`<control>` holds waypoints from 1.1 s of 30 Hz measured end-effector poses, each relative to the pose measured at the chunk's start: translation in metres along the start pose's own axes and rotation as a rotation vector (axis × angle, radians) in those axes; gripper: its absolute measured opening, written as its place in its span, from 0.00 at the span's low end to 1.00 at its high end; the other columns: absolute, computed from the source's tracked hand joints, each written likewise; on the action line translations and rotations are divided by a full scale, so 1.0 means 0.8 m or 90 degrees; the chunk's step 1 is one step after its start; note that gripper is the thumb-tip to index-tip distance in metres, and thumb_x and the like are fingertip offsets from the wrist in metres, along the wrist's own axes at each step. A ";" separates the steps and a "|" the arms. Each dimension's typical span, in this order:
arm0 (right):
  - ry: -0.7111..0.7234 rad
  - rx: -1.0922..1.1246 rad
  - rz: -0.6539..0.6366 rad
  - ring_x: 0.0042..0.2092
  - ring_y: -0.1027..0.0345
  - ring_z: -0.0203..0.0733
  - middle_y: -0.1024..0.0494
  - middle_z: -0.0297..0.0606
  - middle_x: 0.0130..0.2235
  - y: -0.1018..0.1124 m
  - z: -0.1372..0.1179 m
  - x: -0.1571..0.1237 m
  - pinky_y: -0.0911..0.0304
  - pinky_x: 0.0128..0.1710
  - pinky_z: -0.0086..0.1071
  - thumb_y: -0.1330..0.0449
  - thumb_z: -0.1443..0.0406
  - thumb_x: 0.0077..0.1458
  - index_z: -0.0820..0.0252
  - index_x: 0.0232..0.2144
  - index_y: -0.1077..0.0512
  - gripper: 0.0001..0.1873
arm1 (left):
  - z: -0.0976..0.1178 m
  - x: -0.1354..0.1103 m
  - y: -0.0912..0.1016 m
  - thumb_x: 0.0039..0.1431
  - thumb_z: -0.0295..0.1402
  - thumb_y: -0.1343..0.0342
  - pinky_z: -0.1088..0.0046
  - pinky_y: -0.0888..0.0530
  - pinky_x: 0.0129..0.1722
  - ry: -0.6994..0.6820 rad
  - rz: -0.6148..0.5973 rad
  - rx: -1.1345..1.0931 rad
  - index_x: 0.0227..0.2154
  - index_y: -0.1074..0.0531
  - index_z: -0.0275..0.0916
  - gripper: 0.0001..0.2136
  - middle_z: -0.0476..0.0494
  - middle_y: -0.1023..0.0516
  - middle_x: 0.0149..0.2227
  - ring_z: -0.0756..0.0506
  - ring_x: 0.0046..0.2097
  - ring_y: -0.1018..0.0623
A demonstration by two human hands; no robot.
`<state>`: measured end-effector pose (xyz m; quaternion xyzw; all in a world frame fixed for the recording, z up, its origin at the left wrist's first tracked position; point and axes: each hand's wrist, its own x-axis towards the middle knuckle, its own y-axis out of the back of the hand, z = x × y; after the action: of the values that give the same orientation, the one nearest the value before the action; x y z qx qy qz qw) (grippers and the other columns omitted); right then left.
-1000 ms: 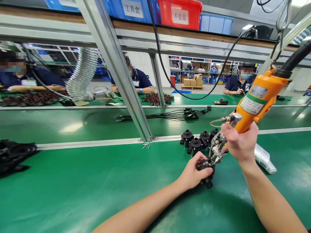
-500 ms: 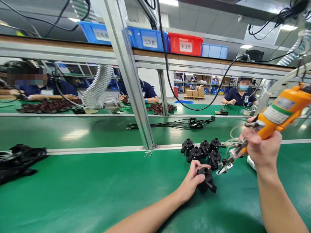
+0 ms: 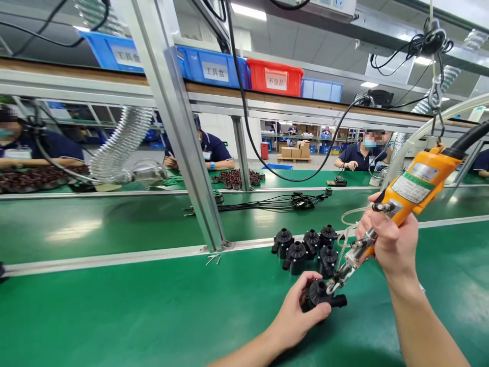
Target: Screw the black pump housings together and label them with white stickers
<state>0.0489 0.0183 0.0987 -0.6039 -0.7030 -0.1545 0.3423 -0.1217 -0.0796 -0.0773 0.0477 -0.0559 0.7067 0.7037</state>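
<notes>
On the green bench [image 3: 153, 311] my left hand [image 3: 296, 311] grips a small black pump housing [image 3: 319, 294], thumb on the near side and fingers round the back. Its side spout points right. My right hand [image 3: 393, 239] is wrapped round an orange electric screwdriver [image 3: 416, 178], tilted down to the left. The metal tip of the tool meets the top of the held pump housing near its rim; whether a screw sits there is too small to tell. Just behind stand several more black pump housings [image 3: 297, 255], upright and close together.
Several loose screws [image 3: 214, 259] lie by the foot of a metal post [image 3: 191, 153]. Black cables [image 3: 263, 204] lie on the strip behind. A clear hose and hook [image 3: 435, 97] hang at the right. Co-workers sit across; blue and red bins [image 3: 275, 76] stand on the shelf.
The screwdriver's tip has come down and left onto the held pump housing. That housing has turned so its spout points more to the right. The camera view has swung right.
</notes>
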 end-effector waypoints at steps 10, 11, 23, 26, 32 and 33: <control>-0.042 0.068 0.002 0.21 0.45 0.32 0.37 0.24 0.23 0.000 -0.002 -0.007 0.41 0.20 0.29 0.29 0.57 0.47 0.57 0.45 0.31 0.25 | 0.006 0.000 -0.002 0.54 0.46 0.31 0.70 0.32 0.43 -0.009 0.010 0.014 0.52 0.33 0.41 0.27 0.46 0.26 0.43 0.44 0.43 0.29; -0.041 0.064 -0.003 0.21 0.45 0.32 0.37 0.24 0.23 -0.002 -0.001 -0.007 0.41 0.20 0.29 0.28 0.57 0.47 0.57 0.45 0.31 0.25 | 0.005 0.001 -0.002 0.54 0.45 0.31 0.70 0.33 0.43 -0.008 0.009 0.008 0.52 0.33 0.41 0.27 0.46 0.26 0.43 0.45 0.43 0.29; -0.054 -0.032 -0.026 0.22 0.46 0.32 0.37 0.26 0.22 -0.043 -0.003 -0.022 0.44 0.21 0.28 0.30 0.57 0.45 0.57 0.31 0.35 0.18 | 0.000 0.008 0.000 0.50 0.44 0.27 0.73 0.32 0.40 0.000 0.022 -0.026 0.46 0.31 0.41 0.25 0.49 0.27 0.40 0.46 0.41 0.29; -0.072 -0.026 -0.042 0.21 0.46 0.32 0.38 0.24 0.20 -0.050 -0.005 -0.026 0.42 0.21 0.28 0.31 0.57 0.44 0.56 0.32 0.36 0.19 | -0.010 0.011 0.004 0.50 0.47 0.28 0.72 0.29 0.39 0.007 0.016 -0.034 0.47 0.30 0.42 0.26 0.47 0.25 0.41 0.46 0.40 0.27; -0.061 -0.038 -0.039 0.22 0.41 0.34 0.32 0.28 0.22 -0.042 0.003 -0.024 0.39 0.20 0.28 0.30 0.55 0.45 0.58 0.32 0.33 0.20 | -0.004 0.003 -0.006 0.47 0.47 0.26 0.74 0.31 0.36 0.015 0.006 -0.043 0.47 0.34 0.43 0.29 0.50 0.26 0.38 0.49 0.35 0.30; -0.044 -0.039 -0.014 0.22 0.38 0.35 0.30 0.30 0.23 -0.036 0.003 -0.023 0.36 0.21 0.29 0.29 0.54 0.45 0.58 0.33 0.31 0.20 | -0.005 0.001 -0.009 0.43 0.47 0.25 0.74 0.33 0.34 0.016 0.004 -0.048 0.45 0.35 0.44 0.31 0.51 0.28 0.36 0.50 0.33 0.32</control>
<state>0.0215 0.0003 0.0902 -0.6112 -0.7161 -0.1588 0.2974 -0.1145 -0.0779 -0.0811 0.0121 -0.0732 0.7067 0.7036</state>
